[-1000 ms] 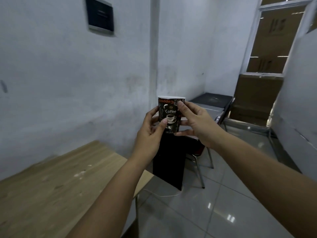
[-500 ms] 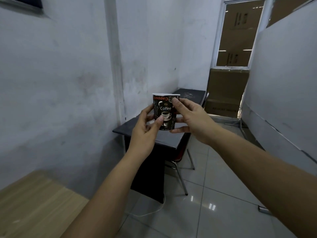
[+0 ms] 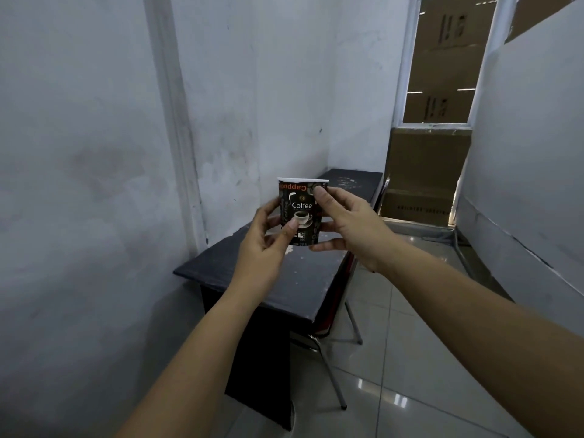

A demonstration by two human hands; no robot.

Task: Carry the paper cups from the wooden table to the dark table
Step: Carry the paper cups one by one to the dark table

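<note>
Fingers [image 3: 292, 227] of both hands pinch paper cup [image 3: 301, 211], upright, held above dark tabletop [image 3: 303, 279] | carry near done | set-down pending | wooden table out of view

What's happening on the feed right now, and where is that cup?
A person holds a paper cup upright in both hands, out in front of them and above the near end of the dark table. The left hand grips its lower side with the thumb across the front; the right hand pinches it near the rim. The cup is not yet set down. A chair is tucked beside the table, and cardboard boxes stand at the far end.
</note>
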